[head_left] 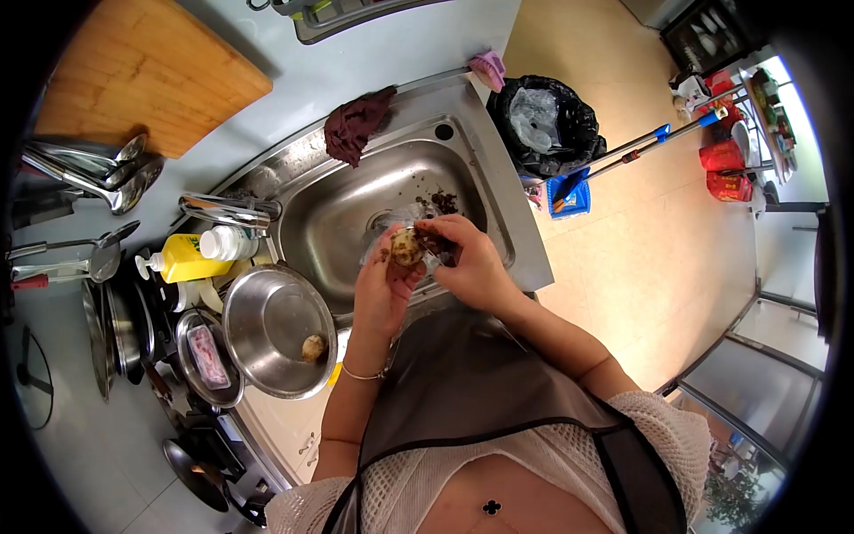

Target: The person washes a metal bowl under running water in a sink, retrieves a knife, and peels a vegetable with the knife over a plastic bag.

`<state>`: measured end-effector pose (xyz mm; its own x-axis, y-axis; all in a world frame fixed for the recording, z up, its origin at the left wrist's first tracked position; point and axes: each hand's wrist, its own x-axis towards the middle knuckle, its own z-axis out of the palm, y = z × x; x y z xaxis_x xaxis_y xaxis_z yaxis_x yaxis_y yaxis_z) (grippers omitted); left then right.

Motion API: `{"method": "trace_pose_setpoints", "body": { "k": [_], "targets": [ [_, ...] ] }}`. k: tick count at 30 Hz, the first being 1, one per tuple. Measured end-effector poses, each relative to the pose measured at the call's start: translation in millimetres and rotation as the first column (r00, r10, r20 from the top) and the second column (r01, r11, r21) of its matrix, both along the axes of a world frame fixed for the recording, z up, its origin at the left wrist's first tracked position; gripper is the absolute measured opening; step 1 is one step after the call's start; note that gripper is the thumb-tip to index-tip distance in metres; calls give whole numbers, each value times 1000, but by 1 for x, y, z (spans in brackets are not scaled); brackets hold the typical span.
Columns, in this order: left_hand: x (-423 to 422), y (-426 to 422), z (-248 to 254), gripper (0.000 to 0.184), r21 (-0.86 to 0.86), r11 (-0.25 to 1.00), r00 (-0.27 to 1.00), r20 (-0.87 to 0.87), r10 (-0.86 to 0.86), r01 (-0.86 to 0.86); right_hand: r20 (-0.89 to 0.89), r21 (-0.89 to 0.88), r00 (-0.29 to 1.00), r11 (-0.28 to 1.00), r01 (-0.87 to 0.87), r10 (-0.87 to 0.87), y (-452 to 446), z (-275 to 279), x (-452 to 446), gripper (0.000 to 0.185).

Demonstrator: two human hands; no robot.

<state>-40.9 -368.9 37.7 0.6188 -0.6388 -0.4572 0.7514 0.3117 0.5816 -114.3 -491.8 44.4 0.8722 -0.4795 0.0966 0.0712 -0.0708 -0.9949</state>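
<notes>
A pale egg [407,248] with patches of dark, mud-like coating is held over the front of the steel sink [329,200]. My left hand [382,283] grips it from the left, fingers curled round it and smudged brown. On the other side, my right hand [471,267] has its dirt-covered thumb and fingers closed against the egg. Some clear plastic shows between the hands, partly hidden by them. Below, dark crumbs [442,199] and crumpled clear plastic lie in the sink near the drain. Another brown-stained egg [313,348] rests in a steel bowl [253,307] at my left.
A faucet [231,210], yellow pump bottle [189,258] and white bottle stand left of the sink. A smaller bowl holds a wrapped pink package [208,356]. A maroon cloth [358,126] hangs over the back rim. On the floor at right is a black-lined bin [569,116].
</notes>
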Motion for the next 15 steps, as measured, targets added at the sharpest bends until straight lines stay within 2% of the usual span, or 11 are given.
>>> {"method": "trace_pose_setpoints", "body": {
  "k": [1, 4, 6, 10, 12, 13, 15],
  "targets": [
    [0, 0, 0, 29, 0, 1000, 1000, 0, 1, -1, -53, -82, 999, 997, -2, -2, 0, 9, 0, 46],
    [-1, 2, -1, 29, 43, 999, 996, 88, -22, 18, -140, -120, 990, 992, -49, 32, -1, 17, -2, 50],
    [-1, 3, -1, 30, 120, 992, 985, 162, -67, 48, -142, -149, 990, 988, -41, 20, -1, 15, -1, 48],
    [3, 10, -11, 31, 95, 989, 977, 166, -132, 118, -138, -144, 990, 989, -44, 24, -2, 16, -2, 43],
    [5, 16, -14, 31, 61, 983, 984, 38, -175, 172, -125, -82, 991, 995, -63, 52, -6, 8, -3, 41],
    [5, 16, -18, 31, 60, 984, 984, 40, -173, 170, -109, -20, 991, 996, -84, 82, -8, 5, -2, 39],
    [4, 16, -22, 31, -47, 985, 986, -11, -164, 164, -122, -23, 990, 997, -76, 73, -7, 7, -2, 40]
  ]
}}
